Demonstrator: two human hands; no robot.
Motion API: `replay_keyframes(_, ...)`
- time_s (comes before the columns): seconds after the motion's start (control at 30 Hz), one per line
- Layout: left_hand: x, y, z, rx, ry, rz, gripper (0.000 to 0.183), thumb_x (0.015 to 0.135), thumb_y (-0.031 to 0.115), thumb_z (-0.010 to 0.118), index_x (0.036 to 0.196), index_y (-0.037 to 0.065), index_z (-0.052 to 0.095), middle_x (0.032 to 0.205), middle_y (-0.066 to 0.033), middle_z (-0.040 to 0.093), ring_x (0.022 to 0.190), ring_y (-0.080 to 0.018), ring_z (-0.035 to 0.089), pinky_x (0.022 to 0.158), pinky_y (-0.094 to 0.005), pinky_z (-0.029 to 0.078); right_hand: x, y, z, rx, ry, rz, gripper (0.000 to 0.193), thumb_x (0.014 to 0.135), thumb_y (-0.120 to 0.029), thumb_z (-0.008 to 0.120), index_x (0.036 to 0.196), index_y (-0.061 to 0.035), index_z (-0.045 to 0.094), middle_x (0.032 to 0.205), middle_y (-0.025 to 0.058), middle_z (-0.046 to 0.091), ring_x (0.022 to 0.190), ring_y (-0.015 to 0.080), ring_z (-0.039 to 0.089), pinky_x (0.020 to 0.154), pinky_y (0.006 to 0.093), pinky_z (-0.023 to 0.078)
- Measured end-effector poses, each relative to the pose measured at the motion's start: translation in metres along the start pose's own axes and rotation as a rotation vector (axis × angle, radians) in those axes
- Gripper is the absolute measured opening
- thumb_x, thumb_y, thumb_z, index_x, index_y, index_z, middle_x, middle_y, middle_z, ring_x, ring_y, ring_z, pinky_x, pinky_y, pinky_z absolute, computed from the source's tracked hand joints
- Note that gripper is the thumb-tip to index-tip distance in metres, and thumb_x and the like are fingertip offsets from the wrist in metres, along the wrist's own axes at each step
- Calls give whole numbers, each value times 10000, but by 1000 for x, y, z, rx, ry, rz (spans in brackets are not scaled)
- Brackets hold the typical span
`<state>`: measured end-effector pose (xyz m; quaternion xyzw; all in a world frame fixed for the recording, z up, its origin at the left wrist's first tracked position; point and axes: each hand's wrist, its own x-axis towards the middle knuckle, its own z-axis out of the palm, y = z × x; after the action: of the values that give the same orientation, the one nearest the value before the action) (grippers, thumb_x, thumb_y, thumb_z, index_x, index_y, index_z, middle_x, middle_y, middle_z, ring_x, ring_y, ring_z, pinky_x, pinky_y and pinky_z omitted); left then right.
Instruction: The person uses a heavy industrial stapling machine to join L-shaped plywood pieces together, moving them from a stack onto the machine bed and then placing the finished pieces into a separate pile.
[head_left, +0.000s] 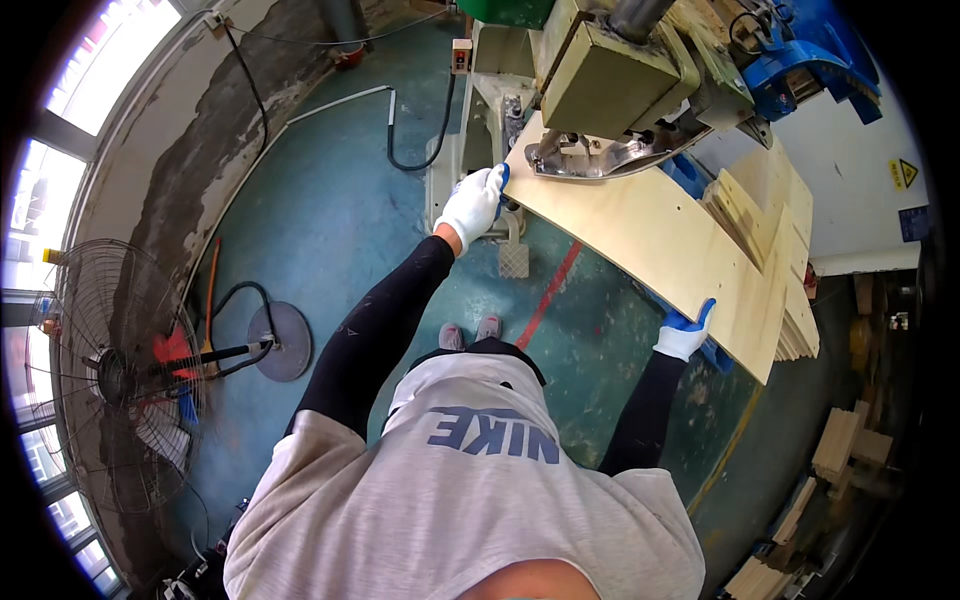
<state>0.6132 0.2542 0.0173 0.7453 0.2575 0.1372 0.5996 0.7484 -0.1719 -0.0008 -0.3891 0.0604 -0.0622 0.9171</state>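
we have two gloved hands on one long, pale wooden panel (640, 230), which lies slantwise in front of us with its left end under the one machine head (615, 85). our left hand (475, 203) has its grip closed on the panel's left end, just beside the one shiny metal guard (610, 165). our right hand (683, 337) has its grip closed on the near edge, toward the right end, thumb up along the wood. both gloves are white with blue on the grip side.

beyond the panel we see one stack of pale boards (785, 190), too overlapped for us to count. below the machine we find one foot pedal (513, 261), and near it our two shoes (489, 327) on the green floor (350, 210), with one red line (550, 295) and one yellow line (727, 455). to our left stands one caged fan (115, 375); above, one push-button box (461, 57).
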Motion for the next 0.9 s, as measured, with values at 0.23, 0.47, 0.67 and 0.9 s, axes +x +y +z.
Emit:
replay_keyframes(0.23, 0, 14, -7, 106, -127, -49, 540, 1065, 444, 391, 1038, -32, 644, 798, -179, 648, 767, -324, 624, 749, -420, 480, 8, 2, 1, -14, 32, 8, 458, 1014, -277, 603, 1369, 1, 527, 1353, 133, 609, 1229, 248, 584, 1071, 380, 456)
replay_keyframes(0.47, 3, -6, -2, 104, -84, 11, 525, 1071, 457, 418, 912, -5, 611, 672, -50, 532, 587, -145, 500, 561, -350, 444, 6, 1, 0, -59, -18, -16, 467, 1015, -282, 602, 1382, -6, 520, 1363, 128, 603, 1247, 249, 573, 1080, 389, 446)
replay_keyframes(0.67, -3, 0, -6, 88, -144, -123, 517, 1061, 438, 406, 1082, -24, 636, 928, -234, 677, 873, -408, 623, 819, -439, 480, -6, -1, 6, -56, 15, -28, 466, 1008, -282, 614, 1372, -4, 530, 1360, 111, 607, 1229, 240, 583, 1066, 385, 455)
replay_keyframes(0.9, 9, -14, 0, 61, -122, -17, 510, 1067, 470, 439, 963, 8, 628, 666, 0, 516, 547, -89, 471, 474, -286, 393, 0, 7, -4, -41, 76, -74, 471, 1022, -277, 587, 1395, 1, 515, 1386, 128, 588, 1251, 251, 573, 1096, 406, 441)
